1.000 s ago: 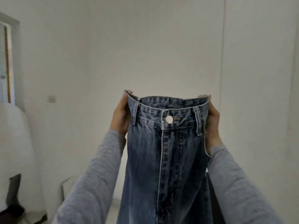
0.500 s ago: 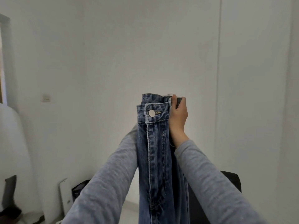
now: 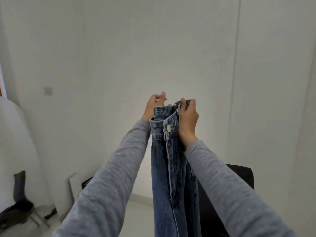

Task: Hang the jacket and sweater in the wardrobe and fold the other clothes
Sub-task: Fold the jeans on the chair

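A pair of blue denim jeans [image 3: 172, 168] hangs in front of me, folded lengthwise with the waistband up and its metal button facing me. My right hand [image 3: 187, 118] grips the waistband at its right side, fingers curled over the top edge. My left hand [image 3: 154, 104] is just behind the waistband's left corner. Its fingers are spread loosely and blurred, and I see no denim between them. Both arms, in grey sleeves, reach forward and up. The legs of the jeans run out of the frame's bottom edge.
White walls fill the background, with a switch plate [image 3: 47, 91] at left. A black seat or box [image 3: 239, 178] stands behind the jeans at lower right. A white board [image 3: 75, 187] leans on the wall, and dark cloth on a metal frame [image 3: 18, 207] sits at far left.
The waistband was spread between both hands, then brought together into a lengthwise fold. My left hand has now come off the denim and shows to the left; my right hand keeps its grip.
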The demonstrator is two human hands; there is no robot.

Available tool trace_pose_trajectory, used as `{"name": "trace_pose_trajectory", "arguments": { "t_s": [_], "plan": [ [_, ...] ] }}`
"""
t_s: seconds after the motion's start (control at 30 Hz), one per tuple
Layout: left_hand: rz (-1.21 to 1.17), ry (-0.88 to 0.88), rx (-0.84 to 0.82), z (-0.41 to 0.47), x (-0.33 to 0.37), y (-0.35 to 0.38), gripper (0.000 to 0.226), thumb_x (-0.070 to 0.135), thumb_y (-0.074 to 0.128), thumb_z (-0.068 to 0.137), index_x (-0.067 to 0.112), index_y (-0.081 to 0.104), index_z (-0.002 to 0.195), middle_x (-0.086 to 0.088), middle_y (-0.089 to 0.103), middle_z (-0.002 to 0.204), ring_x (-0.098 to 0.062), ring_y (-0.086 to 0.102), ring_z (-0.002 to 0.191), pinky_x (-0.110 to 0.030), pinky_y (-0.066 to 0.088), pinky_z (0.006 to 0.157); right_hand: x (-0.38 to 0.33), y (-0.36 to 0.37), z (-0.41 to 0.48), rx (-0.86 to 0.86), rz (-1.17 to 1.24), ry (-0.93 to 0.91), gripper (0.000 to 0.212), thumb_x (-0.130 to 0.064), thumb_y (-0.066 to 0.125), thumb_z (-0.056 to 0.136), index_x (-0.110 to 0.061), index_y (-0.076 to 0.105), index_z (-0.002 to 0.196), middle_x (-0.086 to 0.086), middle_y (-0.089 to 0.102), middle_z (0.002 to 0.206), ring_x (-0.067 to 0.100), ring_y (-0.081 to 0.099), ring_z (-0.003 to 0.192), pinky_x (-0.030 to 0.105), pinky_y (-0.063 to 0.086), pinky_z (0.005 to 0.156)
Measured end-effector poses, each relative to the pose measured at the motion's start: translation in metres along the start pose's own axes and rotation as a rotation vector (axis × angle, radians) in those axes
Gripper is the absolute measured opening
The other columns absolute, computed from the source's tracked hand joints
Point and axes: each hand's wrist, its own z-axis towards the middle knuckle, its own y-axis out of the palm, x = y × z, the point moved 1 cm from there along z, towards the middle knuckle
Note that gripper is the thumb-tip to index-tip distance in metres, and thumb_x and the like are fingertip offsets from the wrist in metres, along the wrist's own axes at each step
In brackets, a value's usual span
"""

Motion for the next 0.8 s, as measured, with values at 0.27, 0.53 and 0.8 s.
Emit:
{"name": "trace_pose_trajectory", "arguments": {
  "t_s": [0.27, 0.53, 0.8],
  "plan": [
    [-0.336, -0.131, 0.125, -0.060, -0.048, -0.045, 0.048, 0.055, 0.032, 0.095, 0.015, 0.057, 0.087, -0.001, 0.061, 0.073, -0.011, 0.057, 0.056, -0.019, 0.048, 0.053, 0.000, -0.011, 0.022, 0.097, -0.035, 0.114, 0.025, -0.029, 0.039, 0.101, -0.007, 0.036, 0.089, -0.003, 0.042, 0.069, 0.009, 0.037, 0.057, 0.025, 0.030, 0.049],
    [0.150, 0.196, 0.283, -0.103, -0.057, -0.007, 0.066, 0.048, 0.078, 0.069, 0.028, 0.039, 0.118, 0.010, 0.055, 0.113, -0.002, 0.056, 0.103, -0.011, 0.044, 0.086, -0.005, -0.005, 0.018, 0.084, -0.018, 0.126, 0.025, -0.031, 0.040, 0.101, -0.009, 0.036, 0.089, -0.003, 0.043, 0.070, 0.014, 0.041, 0.058, 0.030, 0.032, 0.054],
    [0.094, 0.169, 0.250, -0.064, -0.044, -0.006, 0.023, 0.021, 0.056, 0.094, 0.007, 0.050, 0.112, 0.002, 0.058, 0.103, -0.013, 0.055, 0.095, -0.006, 0.044, 0.077, -0.006, -0.040, 0.033, -0.023, 0.044, 0.072, 0.030, -0.039, 0.046, 0.098, -0.014, 0.039, 0.082, -0.006, 0.039, 0.068, 0.008, 0.035, 0.058, 0.013, 0.033, 0.051]
  ]
}}
